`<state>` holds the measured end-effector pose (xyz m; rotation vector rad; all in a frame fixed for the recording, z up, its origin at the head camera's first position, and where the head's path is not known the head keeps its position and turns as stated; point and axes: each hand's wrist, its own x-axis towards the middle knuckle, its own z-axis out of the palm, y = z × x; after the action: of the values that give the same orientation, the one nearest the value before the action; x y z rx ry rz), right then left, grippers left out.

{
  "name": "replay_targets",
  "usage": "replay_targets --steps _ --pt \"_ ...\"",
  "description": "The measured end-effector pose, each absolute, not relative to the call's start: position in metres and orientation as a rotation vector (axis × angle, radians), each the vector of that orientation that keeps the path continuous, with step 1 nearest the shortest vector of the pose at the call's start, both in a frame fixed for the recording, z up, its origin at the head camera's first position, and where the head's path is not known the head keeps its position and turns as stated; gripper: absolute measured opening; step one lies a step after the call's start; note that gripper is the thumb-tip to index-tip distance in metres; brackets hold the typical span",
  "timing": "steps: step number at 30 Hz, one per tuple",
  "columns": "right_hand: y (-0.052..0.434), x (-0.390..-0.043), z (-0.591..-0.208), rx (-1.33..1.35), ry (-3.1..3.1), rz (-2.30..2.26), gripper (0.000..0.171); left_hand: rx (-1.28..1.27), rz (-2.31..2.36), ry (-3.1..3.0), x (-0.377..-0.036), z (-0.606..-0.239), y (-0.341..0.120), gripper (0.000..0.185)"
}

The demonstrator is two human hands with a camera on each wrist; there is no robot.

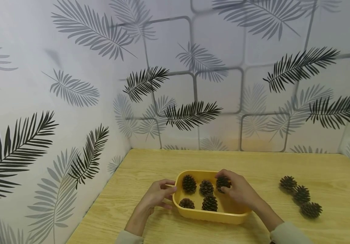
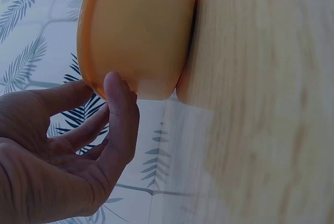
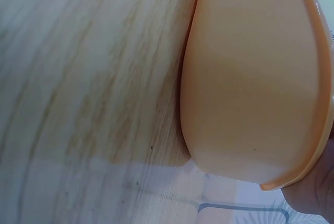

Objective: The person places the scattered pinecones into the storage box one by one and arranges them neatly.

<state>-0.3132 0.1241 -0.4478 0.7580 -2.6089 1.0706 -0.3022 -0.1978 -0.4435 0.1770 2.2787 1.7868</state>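
A yellow plastic bin (image 1: 208,216) stands on the table, with several brown pine cones (image 1: 188,184) spread inside it. At its back right corner my right hand (image 1: 239,189) reaches over the rim and holds a pine cone (image 1: 222,182) between thumb and fingers, inside the bin. That cone is partly covered by the hand. My left hand (image 1: 156,196) grips the bin's left end, thumb and fingers at the rim; the left wrist view shows fingertips (image 2: 114,80) against its outer wall. Only part of the right hand (image 3: 310,190) shows in the right wrist view, beyond the bin's rim.
Three more pine cones (image 1: 301,195) lie in a slanting row on the table to the right of the bin. The wood-grain table (image 1: 150,159) meets a leaf-patterned wall (image 1: 181,135) at the back, and another patterned surface (image 1: 56,135) rises along the left.
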Motion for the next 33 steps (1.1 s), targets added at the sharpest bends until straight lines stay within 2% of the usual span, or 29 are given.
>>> replay_targets --steps 33 --pt "0.1252 -0.3095 -0.4488 0.771 -2.561 1.082 0.041 0.179 1.803 2.284 -0.3004 -0.4437 -0.1955 0.044"
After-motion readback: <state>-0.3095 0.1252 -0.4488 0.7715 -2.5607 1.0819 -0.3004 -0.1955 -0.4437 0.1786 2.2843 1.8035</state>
